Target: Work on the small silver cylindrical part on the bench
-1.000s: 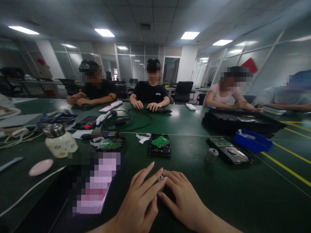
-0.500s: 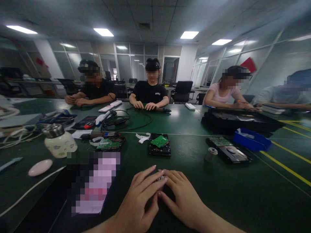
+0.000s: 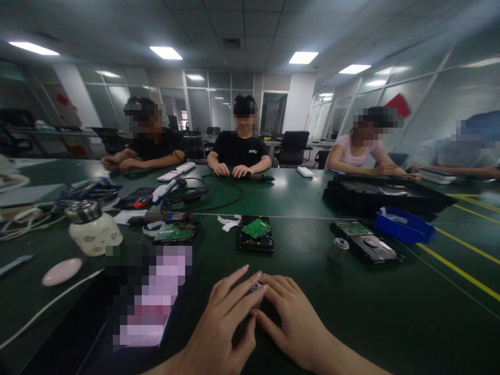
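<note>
In the head view, a blue tray (image 3: 404, 227) sits far right on the table (image 3: 390, 317) with a crumpled white scrap (image 3: 386, 213) at its left end. Just beyond it lies a wide black case (image 3: 385, 197), open on top, with pale papers (image 3: 390, 191) in it. On the left stands a white jar (image 3: 94, 234) with a metal lid on, so its contents are hidden. A small metal cylinder (image 3: 338, 249) stands near the middle right, just beside an opened hard drive (image 3: 369, 244).

At the near edge the left hand (image 3: 226, 323) and the right hand (image 3: 295, 320) lie low on the table, fingers stretched forward and loosely spread. Their fingertips meet over a small pale piece (image 3: 256, 287) at near centre. Whether either hand pinches it cannot be told, and the piece is too small to identify.

Beyond the hands lies a second hard drive (image 3: 255, 237) with a green circuit board (image 3: 255, 228) tilted on top. Black cables (image 3: 195, 195) coil farther back.

The table is dark green, with yellow lines (image 3: 457, 260) along its right side. Other people sit along the far side, a person in a black shirt (image 3: 240, 151) in the middle. Behind them are glass partitions (image 3: 203, 107), and ceiling light panels (image 3: 166, 52) glow overhead.
</note>
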Motion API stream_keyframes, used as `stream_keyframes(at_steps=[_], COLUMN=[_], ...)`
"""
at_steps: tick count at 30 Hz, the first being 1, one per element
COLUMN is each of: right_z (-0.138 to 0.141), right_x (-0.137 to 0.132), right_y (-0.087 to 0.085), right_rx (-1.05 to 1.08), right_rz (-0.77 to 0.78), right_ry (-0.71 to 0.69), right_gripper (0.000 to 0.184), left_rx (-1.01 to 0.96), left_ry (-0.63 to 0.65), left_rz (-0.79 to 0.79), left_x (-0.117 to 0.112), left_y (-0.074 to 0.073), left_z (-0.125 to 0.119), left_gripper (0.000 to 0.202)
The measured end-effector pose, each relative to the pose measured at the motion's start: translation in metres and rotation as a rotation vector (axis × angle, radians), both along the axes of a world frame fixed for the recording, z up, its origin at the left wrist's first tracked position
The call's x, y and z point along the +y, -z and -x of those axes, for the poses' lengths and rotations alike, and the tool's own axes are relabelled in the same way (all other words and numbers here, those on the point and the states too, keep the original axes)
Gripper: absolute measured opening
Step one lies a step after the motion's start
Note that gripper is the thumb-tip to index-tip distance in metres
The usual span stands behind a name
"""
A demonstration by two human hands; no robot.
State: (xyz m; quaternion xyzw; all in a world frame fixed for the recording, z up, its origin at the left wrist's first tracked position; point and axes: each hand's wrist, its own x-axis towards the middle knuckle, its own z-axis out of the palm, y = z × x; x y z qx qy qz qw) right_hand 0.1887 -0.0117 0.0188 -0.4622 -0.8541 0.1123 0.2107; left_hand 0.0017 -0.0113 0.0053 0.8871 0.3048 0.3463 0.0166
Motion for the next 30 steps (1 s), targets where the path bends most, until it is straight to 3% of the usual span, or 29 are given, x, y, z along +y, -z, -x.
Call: stream_keyframes(at_steps=[16,30], right_z=[0.0005,-0.0006], right_x=[0.0003,-0.0002], right_y=[0.0018,0.0005], right_rx=[0.001,-0.029], right_rz=[0.007,-0.008], right_ry=[0.003,0.023], right_gripper=[0.037,0.032], left_rx=[0.060,0.005], left_ry=[0.037,-0.042], left_rz=[0.079,0.058], left_x=[0.0014,-0.0024], left_y=[0.0003,-0.0026], left_z=[-0.0001,-0.0012], left_gripper=[0.064,0.056])
